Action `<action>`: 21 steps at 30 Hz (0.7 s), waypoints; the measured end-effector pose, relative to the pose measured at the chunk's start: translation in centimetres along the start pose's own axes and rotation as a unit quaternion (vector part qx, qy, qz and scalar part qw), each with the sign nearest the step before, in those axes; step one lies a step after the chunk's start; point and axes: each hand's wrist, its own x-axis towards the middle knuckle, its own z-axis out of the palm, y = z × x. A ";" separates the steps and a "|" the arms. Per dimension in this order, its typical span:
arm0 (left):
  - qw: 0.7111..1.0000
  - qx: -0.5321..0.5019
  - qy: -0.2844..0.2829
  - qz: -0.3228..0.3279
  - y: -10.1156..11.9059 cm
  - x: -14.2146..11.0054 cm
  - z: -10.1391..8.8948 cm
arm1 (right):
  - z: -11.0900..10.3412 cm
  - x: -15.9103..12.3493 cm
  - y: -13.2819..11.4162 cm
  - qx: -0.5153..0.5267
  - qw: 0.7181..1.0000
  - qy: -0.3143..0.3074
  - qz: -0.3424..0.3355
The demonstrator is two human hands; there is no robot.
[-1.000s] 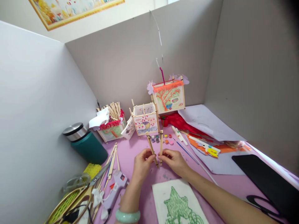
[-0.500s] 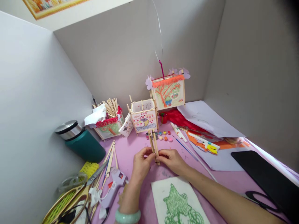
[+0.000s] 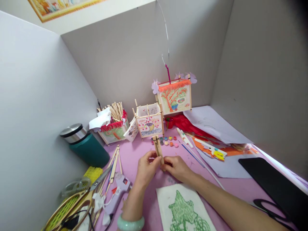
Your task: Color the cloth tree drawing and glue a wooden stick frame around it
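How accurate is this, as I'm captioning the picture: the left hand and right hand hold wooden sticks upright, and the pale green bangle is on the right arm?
One slip: the head view shows the pale green bangle on the left arm. The left hand and right hand do hold wooden sticks upright.

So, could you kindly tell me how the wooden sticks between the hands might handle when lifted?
The wooden sticks are probably stiff, jutting straight beyond the left hand and right hand. Being slim, they should feel light for their length. Several pieces seem pressed together, so they could splay if released.
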 end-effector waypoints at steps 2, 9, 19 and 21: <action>0.998 -0.059 0.002 0.017 1.0 0.3 0.2 | 0.0 0.0 0.1 -0.006 1.000 -0.001 0.002; 0.980 -0.196 -0.027 -0.015 2.7 1.6 0.9 | -0.2 0.2 0.0 -0.029 0.999 -0.012 -0.007; 0.973 -0.184 -0.111 -0.085 2.9 2.2 -0.6 | -1.6 0.6 -0.2 -0.050 0.995 -0.060 -0.068; 0.974 -0.179 -0.108 -0.086 3.0 2.2 -0.6 | -1.8 0.7 -0.1 -0.045 0.993 -0.073 -0.079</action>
